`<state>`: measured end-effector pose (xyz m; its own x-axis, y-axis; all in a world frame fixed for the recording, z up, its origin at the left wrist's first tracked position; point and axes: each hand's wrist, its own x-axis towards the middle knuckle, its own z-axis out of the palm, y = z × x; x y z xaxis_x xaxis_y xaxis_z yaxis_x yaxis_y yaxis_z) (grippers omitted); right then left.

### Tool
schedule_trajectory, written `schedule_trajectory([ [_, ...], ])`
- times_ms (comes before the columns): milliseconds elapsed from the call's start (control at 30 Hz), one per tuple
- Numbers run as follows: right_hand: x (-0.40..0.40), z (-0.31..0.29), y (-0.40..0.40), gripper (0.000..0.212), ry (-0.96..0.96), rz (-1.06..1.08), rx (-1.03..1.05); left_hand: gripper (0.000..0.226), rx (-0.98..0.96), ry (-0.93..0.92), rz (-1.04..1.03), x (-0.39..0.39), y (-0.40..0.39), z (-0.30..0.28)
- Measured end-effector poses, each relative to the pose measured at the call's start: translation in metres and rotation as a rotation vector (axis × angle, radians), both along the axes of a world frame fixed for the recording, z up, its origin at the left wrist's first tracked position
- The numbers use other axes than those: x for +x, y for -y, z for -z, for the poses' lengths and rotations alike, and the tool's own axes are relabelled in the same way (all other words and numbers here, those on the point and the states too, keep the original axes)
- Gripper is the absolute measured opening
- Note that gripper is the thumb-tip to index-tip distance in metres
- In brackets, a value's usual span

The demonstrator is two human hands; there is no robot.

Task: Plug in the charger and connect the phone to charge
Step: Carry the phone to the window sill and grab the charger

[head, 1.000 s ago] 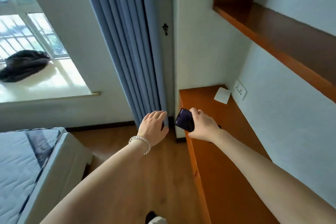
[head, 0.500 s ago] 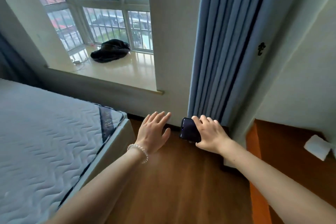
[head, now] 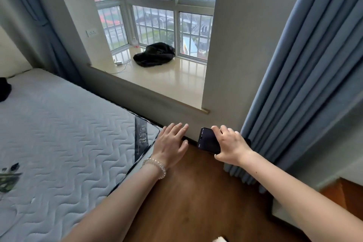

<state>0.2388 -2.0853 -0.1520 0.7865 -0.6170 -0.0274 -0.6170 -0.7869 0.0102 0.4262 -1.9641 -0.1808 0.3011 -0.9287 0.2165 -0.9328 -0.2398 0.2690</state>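
My right hand grips a dark phone, screen up, held out over the wooden floor. My left hand is held out beside it, empty, fingers apart, with a bead bracelet on the wrist. A small white charger lies at the left of the window sill, its thin white cable trailing along the sill. A white wall socket sits on the pillar to the left of the window, above the sill.
A bare quilted mattress fills the left, its corner close to my left hand. A black cloth bundle lies on the sill. Blue curtains hang at the right. An orange desk corner shows at the lower right.
My view has swung left from the orange desk and its socket to the window sill and bed. Both hands keep their pose; the phone stays in my right hand.
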Motion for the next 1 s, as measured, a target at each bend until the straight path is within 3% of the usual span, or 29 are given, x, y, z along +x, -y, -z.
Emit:
schedule_trajectory([
  [300,0.089,0.021,0.142,0.067,-0.006,-0.121,0.024,0.056,0.049,-0.019,-0.15,0.07,0.115,0.021],
  [600,0.191,0.016,0.297,0.059,0.025,-0.269,0.064,0.055,0.055,-0.025,-0.343,0.144,0.239,0.002],
  [1000,0.366,0.043,0.378,0.068,-0.004,-0.454,0.135,0.053,0.071,-0.039,-0.546,0.286,0.295,0.024],
])
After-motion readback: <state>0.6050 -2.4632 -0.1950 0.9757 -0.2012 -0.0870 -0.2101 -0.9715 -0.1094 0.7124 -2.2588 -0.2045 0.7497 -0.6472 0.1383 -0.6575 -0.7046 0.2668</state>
